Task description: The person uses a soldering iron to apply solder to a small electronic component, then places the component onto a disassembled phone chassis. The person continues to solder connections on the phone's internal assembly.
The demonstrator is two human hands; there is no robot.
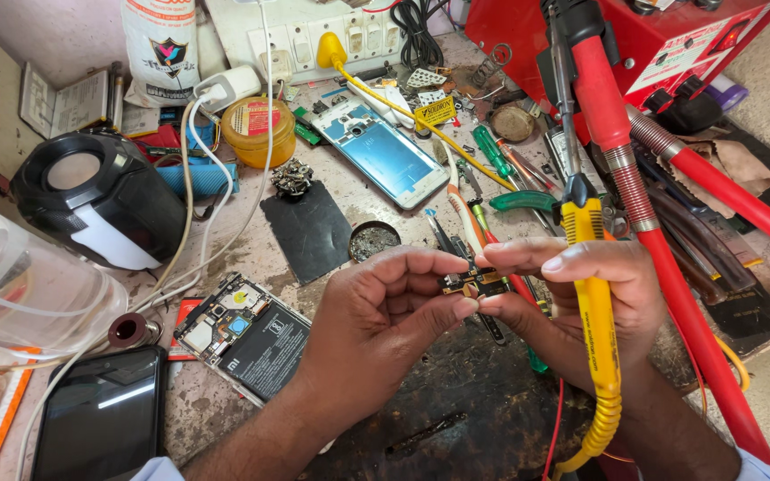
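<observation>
Over the bench, both hands, left (pixel 376 316) and right (pixel 581 294), pinched a small board (pixel 474 282), soldering iron (pixel 592 294) idle, opened phone (pixel 242 334) still unassembled.

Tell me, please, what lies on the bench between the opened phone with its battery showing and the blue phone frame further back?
In the head view, a black square mat lies between the opened phone and the blue phone frame, with white cables alongside.

On the cluttered counter (pixel 331 169) lie an opened phone with exposed battery (pixel 244 334), a blue phone frame (pixel 379 151), a black speaker (pixel 100 196), a yellow-lidded round tin (pixel 258 127), a dark-screened phone (pixel 104 414), a green-handled screwdriver (pixel 492 150), and a red machine (pixel 661 40) at the rear.
</observation>
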